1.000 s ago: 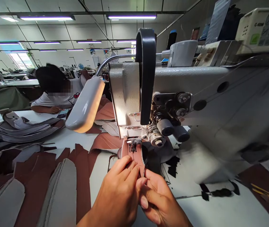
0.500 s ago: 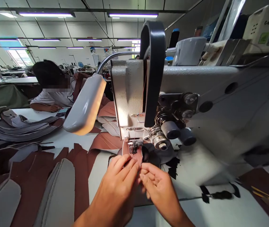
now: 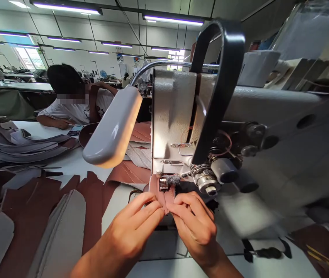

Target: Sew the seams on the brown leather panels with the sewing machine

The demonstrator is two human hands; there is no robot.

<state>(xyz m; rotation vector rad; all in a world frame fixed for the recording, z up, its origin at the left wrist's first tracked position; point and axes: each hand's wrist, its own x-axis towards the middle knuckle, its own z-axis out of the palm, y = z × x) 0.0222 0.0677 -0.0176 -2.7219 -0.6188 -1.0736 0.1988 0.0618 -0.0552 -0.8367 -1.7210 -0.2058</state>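
Note:
A reddish-brown leather-like piece (image 3: 162, 195) lies under the presser foot (image 3: 163, 184) of a sewing machine (image 3: 170, 112). Its near end comes toward me between my hands. My left hand (image 3: 137, 220) grips the left edge, fingertips pressed together on the material. On the other side, my right hand (image 3: 195, 218) pinches the right edge between thumb and fingers. Both hands sit just in front of the foot, close to each other. The fingertips partly cover the end of the piece.
A lamp (image 3: 114, 127) on a bendable neck hangs left of the machine head. Brown and grey cut pieces (image 3: 57, 224) spread over the left table, with a stack of grey parts (image 3: 28, 150) behind. Across the table sits a person (image 3: 74, 104). A dark-handled tool (image 3: 268, 253) lies at right.
My hands have moved slightly apart, and the right hand has turned to pinch the piece's right edge from above. The camera view has shifted, so the machine appears farther right.

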